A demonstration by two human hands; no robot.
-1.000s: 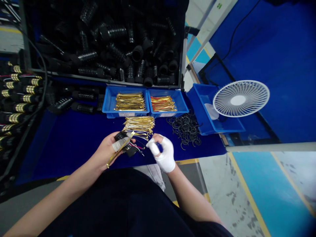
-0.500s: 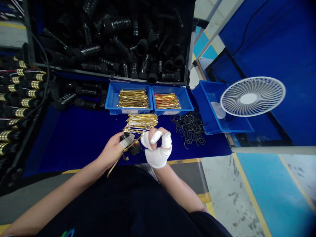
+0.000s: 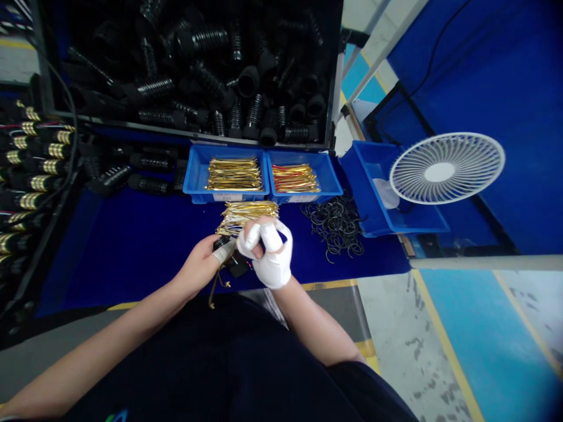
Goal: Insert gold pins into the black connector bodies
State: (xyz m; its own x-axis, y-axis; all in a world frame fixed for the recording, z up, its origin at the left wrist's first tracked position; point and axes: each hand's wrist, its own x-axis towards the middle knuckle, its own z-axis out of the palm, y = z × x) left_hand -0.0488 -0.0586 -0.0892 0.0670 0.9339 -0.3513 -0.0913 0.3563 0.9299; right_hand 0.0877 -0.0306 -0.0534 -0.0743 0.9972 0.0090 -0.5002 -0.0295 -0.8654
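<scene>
My left hand (image 3: 203, 261), with a light wrap on the thumb, is closed around a black plastic part (image 3: 238, 265) above the front of the blue table. Thin gold wires (image 3: 213, 292) dangle below that hand. My right hand (image 3: 271, 258), in a white glove with some bare fingertips, is beside the part, thumb and fingers curled into a pinch. Whatever sits in the pinch is hidden. Just behind both hands lies a pile of gold and white wires (image 3: 246, 212).
Behind the pile stand a blue bin of gold wires (image 3: 226, 197) and another of red-and-gold wires (image 3: 302, 198). Black rings (image 3: 336, 225) lie to the right, near a white fan (image 3: 448, 169). A large crate (image 3: 193, 138) holds black ribbed parts. Gold-banded black parts (image 3: 37, 200) fill the left.
My right hand has moved left, close against my left hand and the black part. The gold wire that stretched between the hands no longer shows there. My left hand stays nearly in place.
</scene>
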